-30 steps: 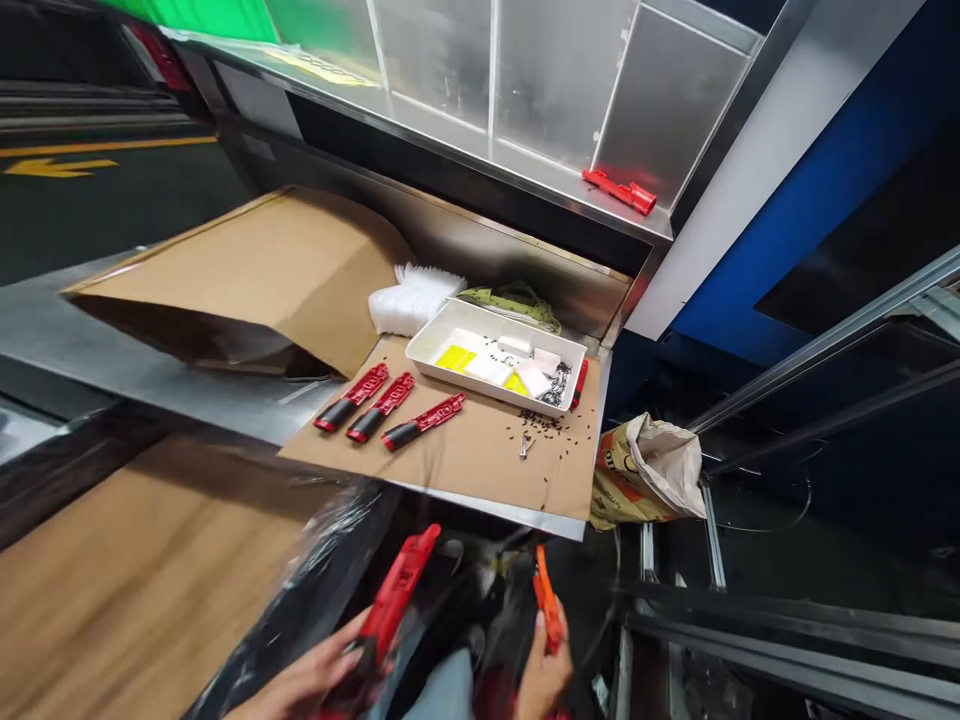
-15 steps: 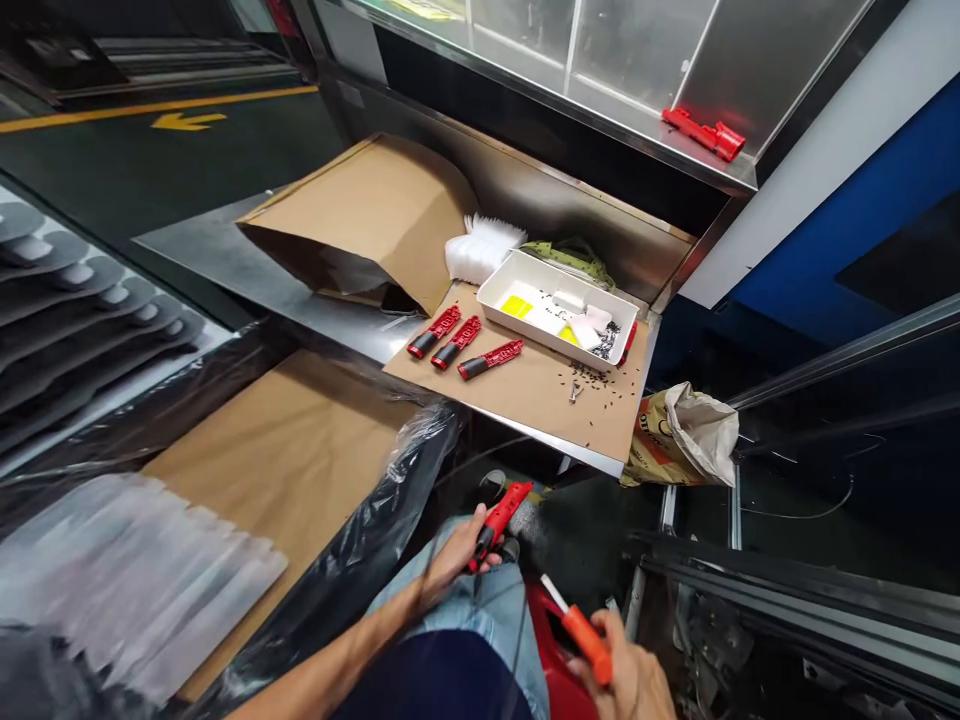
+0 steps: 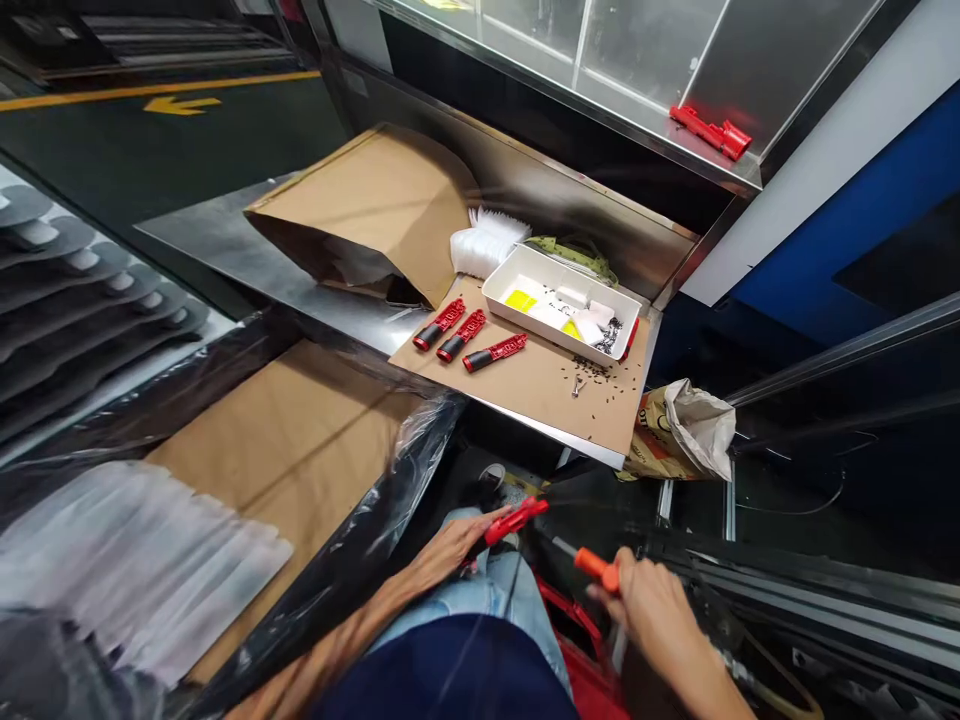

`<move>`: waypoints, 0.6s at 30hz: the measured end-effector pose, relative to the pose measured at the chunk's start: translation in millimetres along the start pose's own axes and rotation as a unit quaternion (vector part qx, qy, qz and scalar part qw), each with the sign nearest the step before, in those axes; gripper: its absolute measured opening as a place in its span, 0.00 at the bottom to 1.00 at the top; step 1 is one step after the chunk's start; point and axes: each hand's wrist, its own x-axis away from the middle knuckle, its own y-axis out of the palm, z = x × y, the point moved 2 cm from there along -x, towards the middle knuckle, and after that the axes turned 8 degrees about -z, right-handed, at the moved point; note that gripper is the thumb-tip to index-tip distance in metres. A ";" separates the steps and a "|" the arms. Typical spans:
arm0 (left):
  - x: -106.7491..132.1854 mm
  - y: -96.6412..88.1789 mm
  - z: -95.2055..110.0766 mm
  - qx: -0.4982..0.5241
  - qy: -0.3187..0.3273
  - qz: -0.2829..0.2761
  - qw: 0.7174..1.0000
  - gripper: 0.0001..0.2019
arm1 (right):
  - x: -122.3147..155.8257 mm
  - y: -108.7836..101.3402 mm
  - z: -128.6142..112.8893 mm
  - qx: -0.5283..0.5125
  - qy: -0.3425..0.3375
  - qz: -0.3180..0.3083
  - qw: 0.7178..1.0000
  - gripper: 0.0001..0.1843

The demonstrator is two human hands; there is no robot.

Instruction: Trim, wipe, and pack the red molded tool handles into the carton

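Observation:
My left hand (image 3: 459,545) is closed around a red plastic housing part (image 3: 517,520) above my lap; its far end sticks out past my fingers. In my right hand (image 3: 649,598) is an orange-handled screwdriver (image 3: 596,566), its shaft pointing left toward the red part with a gap between them. Three similar red and black housing parts (image 3: 495,352) lie on the brown cardboard sheet (image 3: 540,390) ahead. On the same sheet stands a white tray (image 3: 562,330) with small black screws, yellow labels and white pieces in it.
Small dark screws (image 3: 596,368) are scattered near the tray. A large cardboard box (image 3: 375,200) lies at the back left. A paper sack (image 3: 679,430) stands off the right edge. On the left is a plastic-lined box (image 3: 420,440) holding white sleeves (image 3: 142,560). Another red part (image 3: 709,132) sits on the ledge.
My left hand has turned over, so its back now faces up, and the red part lies flatter. My right hand has moved up with the screwdriver, nearer to the part's height.

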 end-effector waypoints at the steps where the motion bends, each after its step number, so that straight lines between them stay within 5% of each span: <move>1: 0.4 -3.0 -2.6 0.017 -0.010 -0.025 0.999 0.40 | -0.4 -6.0 -0.3 0.008 0.013 -0.011 1.000 0.13; 7: 3.3 -13.4 -7.3 0.136 -0.070 -0.137 0.979 0.46 | -6.5 -29.2 1.5 0.012 -0.010 -0.074 0.997 0.14; 18: -6.7 -6.6 6.1 0.210 -0.076 -0.180 0.958 0.39 | -19.0 -36.9 -33.2 0.010 -0.029 -0.084 0.996 0.13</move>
